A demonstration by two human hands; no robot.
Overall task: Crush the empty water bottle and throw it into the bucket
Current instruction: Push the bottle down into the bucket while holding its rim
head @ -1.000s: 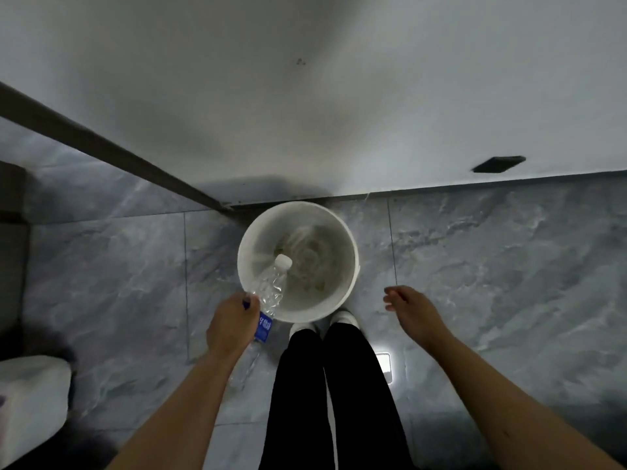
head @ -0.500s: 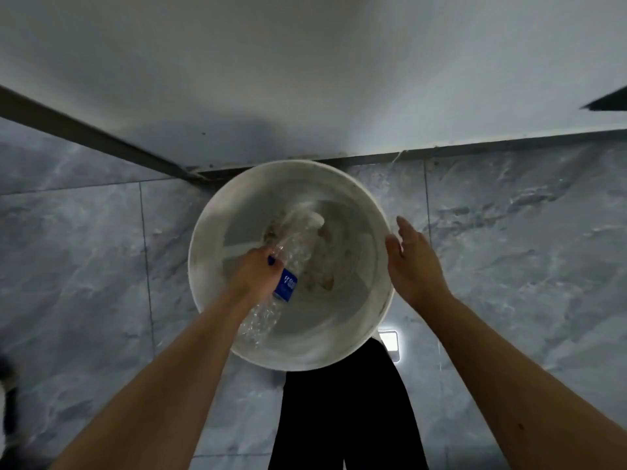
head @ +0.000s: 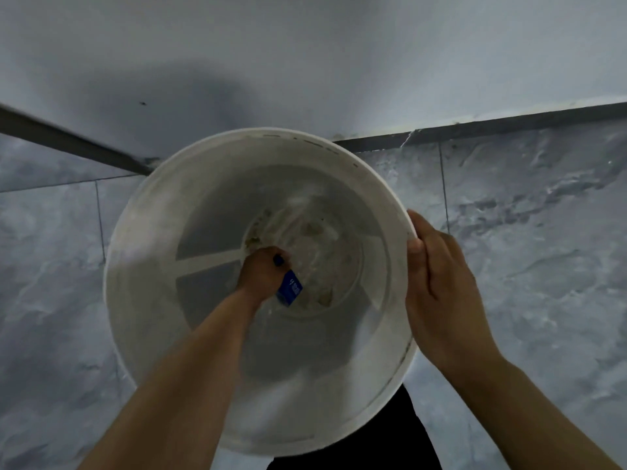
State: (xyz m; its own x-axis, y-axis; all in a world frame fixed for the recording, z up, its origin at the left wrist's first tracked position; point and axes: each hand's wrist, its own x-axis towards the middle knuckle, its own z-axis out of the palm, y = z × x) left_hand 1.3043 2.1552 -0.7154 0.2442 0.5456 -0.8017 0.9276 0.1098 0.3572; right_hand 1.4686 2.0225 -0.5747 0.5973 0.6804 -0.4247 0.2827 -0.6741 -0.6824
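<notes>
A big white bucket (head: 142,252) fills the middle of the head view, standing on the tiled floor against the wall. My left hand (head: 261,276) reaches deep inside it, down near the dirty bottom, and is closed around the clear water bottle (head: 289,289); only its blue label and a blurred clear part beyond my fingers show. My right hand (head: 441,293) grips the bucket's right rim, thumb inside and fingers outside.
Grey marble floor tiles (head: 543,266) lie on both sides of the bucket. A pale wall (head: 305,62) with a dark skirting strip (head: 509,125) rises just behind it. My dark trouser legs (head: 417,446) show below the bucket.
The view has closed in on the bucket. My left hand went lower into it with the bottle. My right hand moved from beside the rim and took hold of it.
</notes>
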